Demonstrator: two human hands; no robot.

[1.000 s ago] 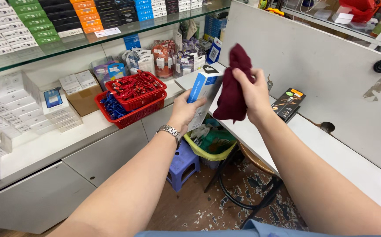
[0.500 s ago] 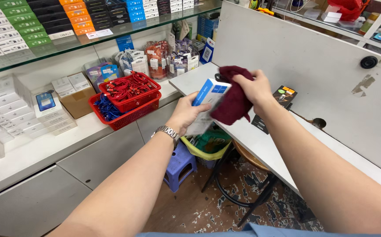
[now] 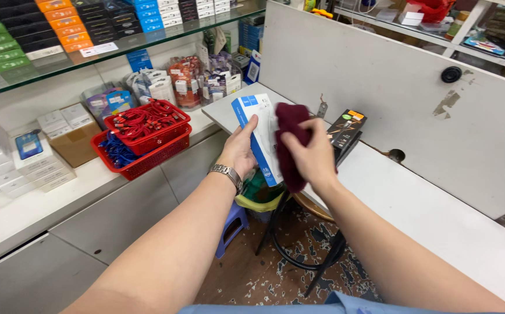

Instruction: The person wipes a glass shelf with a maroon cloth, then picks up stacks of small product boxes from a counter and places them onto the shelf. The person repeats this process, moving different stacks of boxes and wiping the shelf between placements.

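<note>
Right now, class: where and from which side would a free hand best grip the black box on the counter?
Grip the black box across its long side edges, coming from above. It lies flat on the white counter, beside the right hand and maroon cloth, clear on top.

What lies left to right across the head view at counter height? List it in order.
white boxes → cardboard box → red baskets → left hand gripping the blue and white box → dark red cloth under the right hand → black package → white panel
</note>
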